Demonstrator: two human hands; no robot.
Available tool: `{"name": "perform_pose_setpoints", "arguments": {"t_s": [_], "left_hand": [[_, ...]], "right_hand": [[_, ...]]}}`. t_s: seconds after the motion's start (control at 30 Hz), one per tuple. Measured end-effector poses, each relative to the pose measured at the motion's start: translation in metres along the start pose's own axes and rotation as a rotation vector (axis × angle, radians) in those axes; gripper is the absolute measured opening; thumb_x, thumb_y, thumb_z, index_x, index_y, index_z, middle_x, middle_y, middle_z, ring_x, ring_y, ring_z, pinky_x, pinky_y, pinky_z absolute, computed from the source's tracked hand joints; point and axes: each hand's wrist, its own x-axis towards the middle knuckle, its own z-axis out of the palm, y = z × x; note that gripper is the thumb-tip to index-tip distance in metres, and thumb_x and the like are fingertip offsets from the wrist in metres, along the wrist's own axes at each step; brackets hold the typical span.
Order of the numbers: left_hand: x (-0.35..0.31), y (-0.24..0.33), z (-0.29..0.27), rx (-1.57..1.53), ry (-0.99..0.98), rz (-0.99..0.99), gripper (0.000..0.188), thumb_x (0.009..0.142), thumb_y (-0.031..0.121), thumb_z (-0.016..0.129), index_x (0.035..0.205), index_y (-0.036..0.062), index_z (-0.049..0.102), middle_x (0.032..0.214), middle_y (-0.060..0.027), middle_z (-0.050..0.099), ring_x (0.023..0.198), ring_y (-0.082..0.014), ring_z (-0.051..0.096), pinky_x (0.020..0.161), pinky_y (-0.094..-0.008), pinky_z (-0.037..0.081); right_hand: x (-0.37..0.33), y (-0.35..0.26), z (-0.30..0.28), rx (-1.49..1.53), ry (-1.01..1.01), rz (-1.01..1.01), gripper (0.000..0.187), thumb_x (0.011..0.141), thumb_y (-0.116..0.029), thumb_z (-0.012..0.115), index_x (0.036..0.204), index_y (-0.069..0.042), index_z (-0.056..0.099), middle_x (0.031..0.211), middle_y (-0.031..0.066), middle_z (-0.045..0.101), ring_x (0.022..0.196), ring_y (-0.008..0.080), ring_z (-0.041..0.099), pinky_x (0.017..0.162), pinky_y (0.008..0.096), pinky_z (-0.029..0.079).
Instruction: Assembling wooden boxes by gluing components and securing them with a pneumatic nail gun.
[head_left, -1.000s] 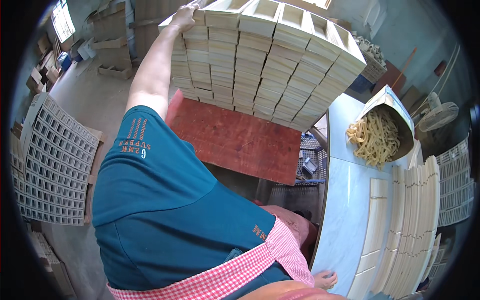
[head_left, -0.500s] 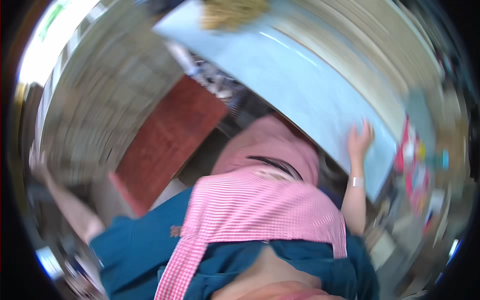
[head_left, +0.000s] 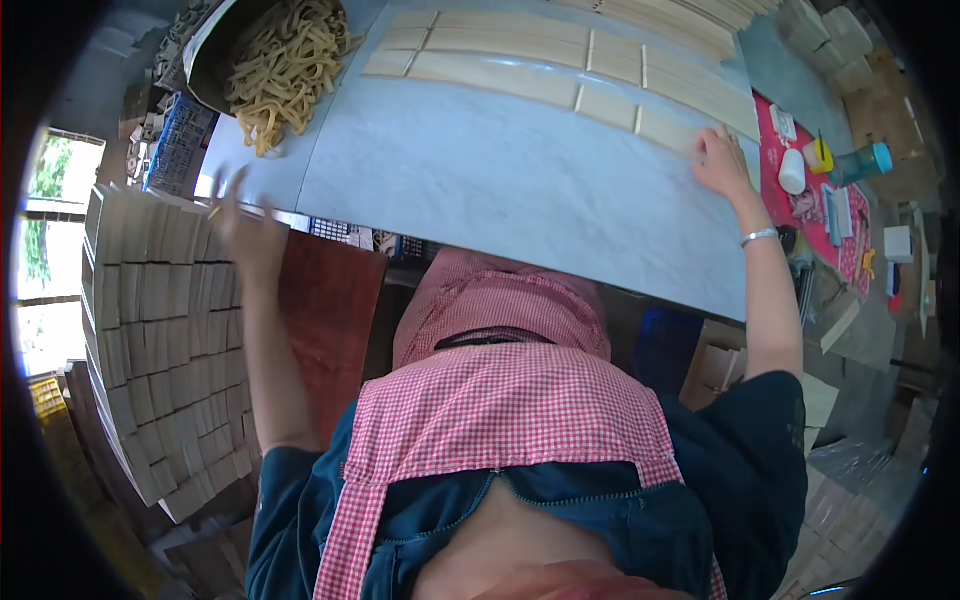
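Note:
My left hand [head_left: 246,225], blurred by motion, hovers at the table's left edge with its fingers apart and nothing visible in them. Close by, a tangle of yellowish rubber bands [head_left: 283,75] spills from a tipped dark container [head_left: 208,62] onto the table. On the right, my right hand [head_left: 722,165] rests at the right end of the nearer pale flat strips [head_left: 500,77], its thumb and forefinger apart. Thin bands cross these strips. What lies beneath the right palm is hidden. The strips lie lengthwise on the marbled pale-blue tabletop [head_left: 480,170].
Tall stacks of pale pieces [head_left: 165,330] stand left beside a reddish-brown board [head_left: 325,300]. A blue crate [head_left: 180,142] is behind them. At the right, a pink cloth [head_left: 775,165] carries a white bottle [head_left: 792,172] and a teal-capped cup [head_left: 862,163]. More pale strips [head_left: 660,25] lie at the back.
My view has turned left and steadied. My left hand has come from the far side of the stacks to the table's left edge. My right hand now sits by the strips' end.

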Motion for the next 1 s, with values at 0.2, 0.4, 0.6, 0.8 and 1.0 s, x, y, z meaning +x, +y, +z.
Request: {"name": "perform_pose_setpoints", "arguments": {"t_s": [0.2,0.4,0.6,0.8,1.0], "left_hand": [[0.080,0.099,0.117,-0.209,-0.215,0.397,0.062,0.081,0.000,0.060,0.142,0.0084,0.051,0.154,-0.0126,0.043,0.138,-0.0312,0.045,0.112,-0.0421,0.039],[0.134,0.085,0.183,0.195,-0.546,0.389,0.045,0.089,0.003,0.055,0.133,0.0146,0.059,0.137,-0.0051,0.060,0.127,-0.0260,0.054,0.106,-0.0433,0.043],[0.130,0.076,0.169,0.158,-0.791,0.456,0.022,0.094,0.010,0.056,0.113,0.0147,0.066,0.115,-0.0034,0.070,0.111,-0.0262,0.063,0.097,-0.0435,0.047],[0.112,0.059,0.160,0.032,-0.660,0.409,0.013,0.095,0.013,0.056,0.102,0.0122,0.066,0.108,-0.0044,0.071,0.102,-0.0288,0.066,0.089,-0.0444,0.050],[0.098,0.061,0.151,-0.016,-0.725,0.375,0.015,0.095,0.014,0.055,0.106,0.0117,0.064,0.104,-0.0083,0.071,0.100,-0.0320,0.065,0.084,-0.0454,0.052]], "right_hand": [[-0.030,0.011,-0.002,0.112,0.084,-0.071,0.034,0.076,-0.009,0.069,0.106,-0.008,0.054,0.111,0.0128,0.058,0.100,0.0373,0.057,0.090,0.0460,0.048],[-0.063,-0.006,-0.067,0.088,0.118,-0.146,0.031,0.083,-0.012,0.071,0.110,-0.006,0.057,0.108,0.0110,0.061,0.097,0.0349,0.059,0.089,0.0434,0.049],[-0.081,0.022,-0.066,0.108,0.150,0.000,0.017,0.088,-0.016,0.068,0.101,-0.006,0.062,0.107,0.0082,0.062,0.095,0.0312,0.060,0.086,0.0398,0.049],[-0.070,-0.003,-0.044,-0.039,0.432,-0.147,0.015,0.091,-0.020,0.066,0.092,-0.006,0.062,0.099,0.0102,0.064,0.090,0.0337,0.062,0.079,0.0428,0.051],[-0.061,0.005,-0.047,-0.077,0.161,-0.003,0.019,0.092,-0.024,0.065,0.094,-0.006,0.060,0.096,0.0118,0.066,0.085,0.0367,0.063,0.078,0.0465,0.052]]}}
